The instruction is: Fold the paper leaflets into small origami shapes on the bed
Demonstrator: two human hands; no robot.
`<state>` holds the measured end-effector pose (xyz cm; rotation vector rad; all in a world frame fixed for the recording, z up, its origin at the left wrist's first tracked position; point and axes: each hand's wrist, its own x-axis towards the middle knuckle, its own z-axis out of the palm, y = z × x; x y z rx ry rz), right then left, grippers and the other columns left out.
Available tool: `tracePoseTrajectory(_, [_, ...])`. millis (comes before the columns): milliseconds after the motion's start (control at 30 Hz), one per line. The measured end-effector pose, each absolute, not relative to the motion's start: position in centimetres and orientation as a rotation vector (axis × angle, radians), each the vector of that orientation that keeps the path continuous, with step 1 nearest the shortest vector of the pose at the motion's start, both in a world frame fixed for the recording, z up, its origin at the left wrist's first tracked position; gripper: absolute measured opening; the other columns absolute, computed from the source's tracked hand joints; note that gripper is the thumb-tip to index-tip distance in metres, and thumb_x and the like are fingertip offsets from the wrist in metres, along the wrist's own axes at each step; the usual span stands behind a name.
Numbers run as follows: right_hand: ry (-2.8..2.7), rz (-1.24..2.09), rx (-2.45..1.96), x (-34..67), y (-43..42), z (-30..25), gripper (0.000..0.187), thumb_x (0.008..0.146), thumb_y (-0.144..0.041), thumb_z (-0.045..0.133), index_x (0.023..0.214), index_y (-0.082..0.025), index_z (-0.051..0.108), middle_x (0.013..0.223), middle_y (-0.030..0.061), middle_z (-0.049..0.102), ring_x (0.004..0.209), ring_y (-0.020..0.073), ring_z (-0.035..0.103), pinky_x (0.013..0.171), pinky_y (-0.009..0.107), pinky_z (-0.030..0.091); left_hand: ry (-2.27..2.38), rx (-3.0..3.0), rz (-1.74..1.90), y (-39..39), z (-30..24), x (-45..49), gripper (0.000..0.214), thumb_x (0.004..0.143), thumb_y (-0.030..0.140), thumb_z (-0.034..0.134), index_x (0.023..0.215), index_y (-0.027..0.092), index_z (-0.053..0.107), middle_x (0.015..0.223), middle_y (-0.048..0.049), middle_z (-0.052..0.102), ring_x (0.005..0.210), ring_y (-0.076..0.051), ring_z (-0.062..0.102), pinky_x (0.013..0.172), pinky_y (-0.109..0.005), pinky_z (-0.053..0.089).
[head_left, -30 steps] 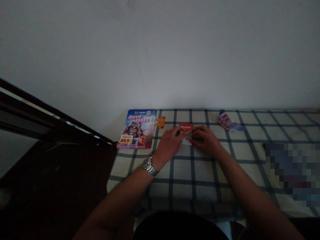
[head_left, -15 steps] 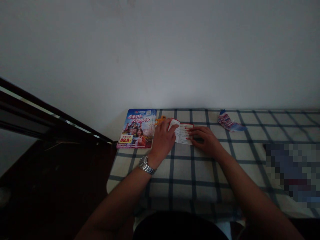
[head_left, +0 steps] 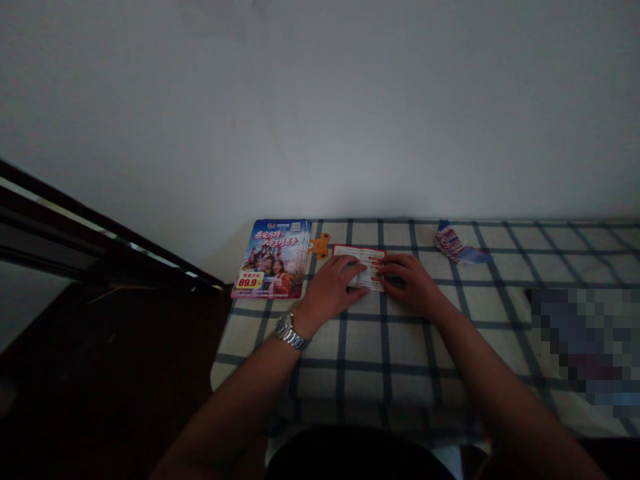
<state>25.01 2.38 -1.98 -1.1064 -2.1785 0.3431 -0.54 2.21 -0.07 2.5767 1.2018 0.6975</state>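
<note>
A small white leaflet with red trim (head_left: pixel 373 255) lies unfolded and flat on the checked cloth. My left hand (head_left: pixel 334 285), with a metal watch at the wrist, rests over its left half, fingers stretched across the paper and thumb apart below them. At the right edge, my right hand (head_left: pixel 407 280) touches the leaflet with bent fingertips, its thumb also spread lower down. Print and red labels show between the hands. Part of the leaflet is hidden under my fingers. Just left of it is an orange bear-shaped piece (head_left: pixel 319 245).
Left of my hands lies a stack of colourful brochures (head_left: pixel 273 259). A crumpled printed wrapper (head_left: pixel 457 245) is to the right, and a blurred-out item (head_left: pixel 583 340) lies farther right. Behind the checked surface (head_left: pixel 340 360) stands a wall (head_left: pixel 320 113); dark rails (head_left: pixel 100 227) run along the left.
The leaflet's left panel, raised under my left hand before, now lies flat. My left hand has moved slightly toward me and right, uncovering the orange bear. My right hand has stayed nearly in place.
</note>
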Motion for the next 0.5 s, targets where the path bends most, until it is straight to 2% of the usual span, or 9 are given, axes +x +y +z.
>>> tracePoseTrajectory(267, [-2.313, 0.432, -0.984, 26.5, 2.5, -1.1, 0.034, 0.091, -0.031, 0.077, 0.124, -0.028, 0.071, 0.138, 0.0111, 0.064, 0.132, 0.0313, 0.058, 0.111, 0.054, 0.049, 1.214, 2.583, 0.717, 2.3, -0.4, -0.5, 0.046, 0.093, 0.040, 0.077, 0.134, 0.023, 0.065, 0.135, -0.0070, 0.061, 0.127, -0.029, 0.056, 0.113, -0.048, 0.049])
tracePoseTrajectory(433, [-2.351, 0.496, -0.954, 27.1, 2.6, -0.8, 0.043, 0.088, -0.029, 0.079, 0.129, -0.029, 0.068, 0.146, 0.0102, 0.061, 0.138, 0.0323, 0.053, 0.114, 0.055, 0.047, 1.210, 2.572, 0.734, 2.2, -0.4, -0.3, 0.043, 0.095, 0.041, 0.074, 0.134, 0.024, 0.065, 0.134, -0.0070, 0.062, 0.126, -0.028, 0.056, 0.113, -0.048, 0.049])
tracePoseTrajectory(500, [-2.345, 0.518, -0.945, 27.2, 2.7, -0.8, 0.040, 0.089, -0.027, 0.077, 0.128, -0.030, 0.068, 0.147, 0.0094, 0.061, 0.139, 0.0317, 0.053, 0.114, 0.055, 0.047, 1.212, 2.570, 0.740, 2.2, -0.4, -0.3, 0.043, 0.095, 0.041, 0.074, 0.134, 0.024, 0.065, 0.134, -0.0072, 0.062, 0.126, -0.028, 0.057, 0.112, -0.048, 0.050])
